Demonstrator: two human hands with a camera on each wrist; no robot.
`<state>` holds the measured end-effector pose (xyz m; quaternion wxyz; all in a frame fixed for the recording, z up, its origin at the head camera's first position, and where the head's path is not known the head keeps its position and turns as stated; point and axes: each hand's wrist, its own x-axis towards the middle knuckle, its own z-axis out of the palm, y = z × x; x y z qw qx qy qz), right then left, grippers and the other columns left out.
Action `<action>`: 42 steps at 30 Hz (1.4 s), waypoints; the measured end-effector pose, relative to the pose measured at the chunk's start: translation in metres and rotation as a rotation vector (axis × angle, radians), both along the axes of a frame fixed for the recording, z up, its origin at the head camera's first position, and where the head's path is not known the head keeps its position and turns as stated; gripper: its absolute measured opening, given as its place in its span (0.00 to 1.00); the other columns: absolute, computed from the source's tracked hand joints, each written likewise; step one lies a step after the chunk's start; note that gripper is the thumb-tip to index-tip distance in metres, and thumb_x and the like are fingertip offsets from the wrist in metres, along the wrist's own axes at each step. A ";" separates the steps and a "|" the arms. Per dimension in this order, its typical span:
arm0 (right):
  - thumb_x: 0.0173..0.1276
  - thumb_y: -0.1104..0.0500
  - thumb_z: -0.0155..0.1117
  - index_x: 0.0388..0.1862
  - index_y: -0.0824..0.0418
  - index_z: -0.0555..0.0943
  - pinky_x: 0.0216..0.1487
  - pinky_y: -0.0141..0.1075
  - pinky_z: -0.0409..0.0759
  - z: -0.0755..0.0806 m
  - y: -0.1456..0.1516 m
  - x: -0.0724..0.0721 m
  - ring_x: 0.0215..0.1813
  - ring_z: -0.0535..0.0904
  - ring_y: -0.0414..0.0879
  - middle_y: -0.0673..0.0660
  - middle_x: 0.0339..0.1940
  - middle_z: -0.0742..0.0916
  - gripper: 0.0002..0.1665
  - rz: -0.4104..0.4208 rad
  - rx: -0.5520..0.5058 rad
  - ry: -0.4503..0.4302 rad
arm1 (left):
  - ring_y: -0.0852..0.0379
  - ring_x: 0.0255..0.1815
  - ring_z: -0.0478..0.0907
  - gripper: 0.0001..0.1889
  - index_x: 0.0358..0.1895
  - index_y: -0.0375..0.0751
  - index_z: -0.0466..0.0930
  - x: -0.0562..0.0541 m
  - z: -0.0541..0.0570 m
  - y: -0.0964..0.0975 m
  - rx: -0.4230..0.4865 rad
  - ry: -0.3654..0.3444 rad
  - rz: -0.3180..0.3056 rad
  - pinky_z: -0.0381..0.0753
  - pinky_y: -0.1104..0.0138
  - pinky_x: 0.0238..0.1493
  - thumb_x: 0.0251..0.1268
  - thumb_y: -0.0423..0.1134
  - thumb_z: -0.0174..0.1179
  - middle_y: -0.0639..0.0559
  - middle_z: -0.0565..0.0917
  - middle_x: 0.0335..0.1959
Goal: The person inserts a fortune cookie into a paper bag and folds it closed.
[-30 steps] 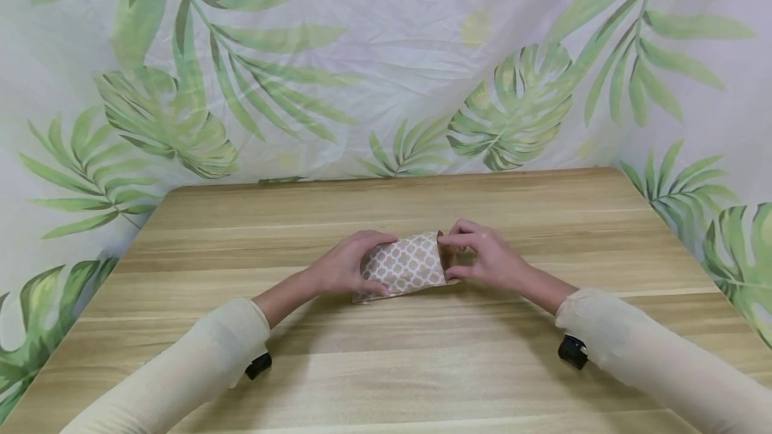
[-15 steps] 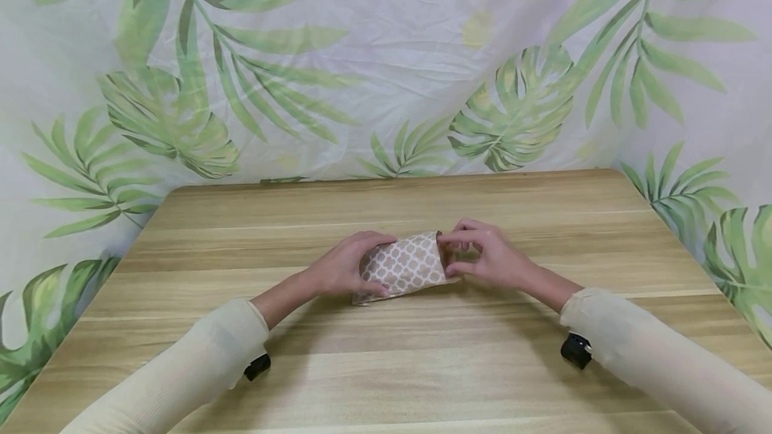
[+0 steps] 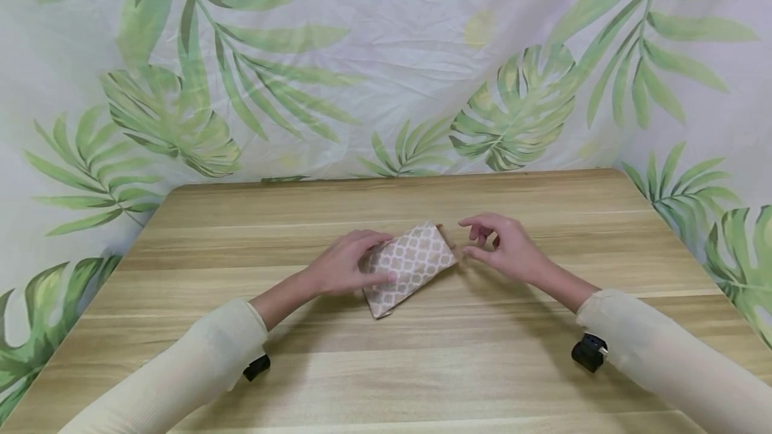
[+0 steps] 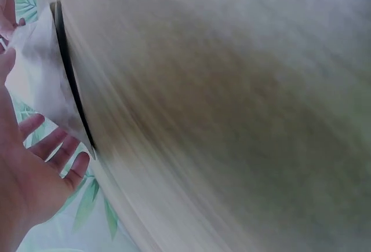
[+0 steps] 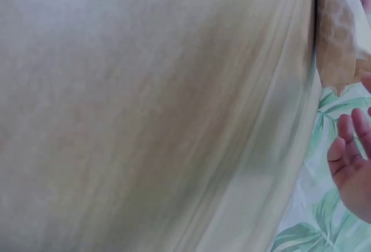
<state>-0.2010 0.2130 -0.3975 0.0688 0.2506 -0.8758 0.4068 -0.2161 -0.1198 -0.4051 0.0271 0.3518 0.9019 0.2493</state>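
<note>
A small paper bag [image 3: 413, 256], tan with a white lattice pattern, lies slanted over the middle of the table, its mouth toward the right. My left hand [image 3: 345, 265] grips its left part, thumb across the front edge and fingers at the far side. In the left wrist view that hand [image 4: 35, 176] spans the pale bag [image 4: 43, 69]. Just right of the mouth, my right hand [image 3: 506, 246] is held apart from the bag, thumb and index finger spread with nothing between them. The right wrist view catches the bag's brown inner side [image 5: 336, 46] above the right hand [image 5: 355, 165].
The wooden table [image 3: 386, 367] spreads out on all sides of the bag. Behind it and at both sides hangs a leaf-print cloth [image 3: 410, 72]. Black wrist cameras [image 3: 589, 352] sit under both cream sleeves [image 3: 669, 353].
My right hand has come out of the bag's mouth and moved right and slightly up. In my left hand the bag has turned, its mouth end swinging up and its lower corner down.
</note>
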 end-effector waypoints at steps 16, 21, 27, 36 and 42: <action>0.68 0.66 0.73 0.68 0.73 0.74 0.44 0.42 0.85 -0.006 -0.009 -0.001 0.44 0.88 0.55 0.66 0.47 0.89 0.32 0.025 -0.035 -0.155 | 0.59 0.36 0.77 0.33 0.73 0.30 0.68 -0.003 0.005 0.008 0.107 -0.184 0.020 0.78 0.64 0.42 0.74 0.48 0.63 0.39 0.84 0.56; 0.69 0.66 0.73 0.72 0.73 0.71 0.47 0.44 0.86 -0.007 -0.012 -0.002 0.48 0.88 0.58 0.69 0.52 0.88 0.35 0.031 -0.059 -0.176 | 0.59 0.38 0.80 0.32 0.73 0.30 0.67 -0.004 0.004 0.008 0.133 -0.219 0.025 0.81 0.62 0.45 0.75 0.45 0.63 0.43 0.86 0.51; 0.69 0.65 0.73 0.76 0.71 0.67 0.47 0.42 0.87 -0.003 -0.016 -0.003 0.51 0.87 0.59 0.70 0.56 0.85 0.40 0.050 -0.113 -0.276 | 0.60 0.40 0.81 0.33 0.74 0.29 0.66 -0.005 0.004 0.010 0.153 -0.208 0.020 0.81 0.62 0.48 0.74 0.43 0.65 0.51 0.88 0.41; 0.70 0.65 0.72 0.78 0.70 0.64 0.36 0.43 0.87 -0.003 -0.021 -0.009 0.49 0.87 0.56 0.72 0.59 0.78 0.42 0.112 -0.176 -0.361 | 0.57 0.42 0.82 0.38 0.77 0.35 0.63 -0.005 0.006 0.017 0.197 -0.243 0.004 0.82 0.61 0.49 0.70 0.42 0.69 0.42 0.86 0.51; 0.68 0.67 0.73 0.77 0.69 0.66 0.38 0.40 0.87 0.004 -0.028 -0.008 0.47 0.87 0.55 0.71 0.59 0.78 0.42 0.123 -0.171 -0.303 | 0.51 0.45 0.85 0.44 0.80 0.35 0.56 -0.006 0.008 0.020 0.260 -0.260 -0.044 0.84 0.55 0.51 0.66 0.38 0.72 0.32 0.82 0.58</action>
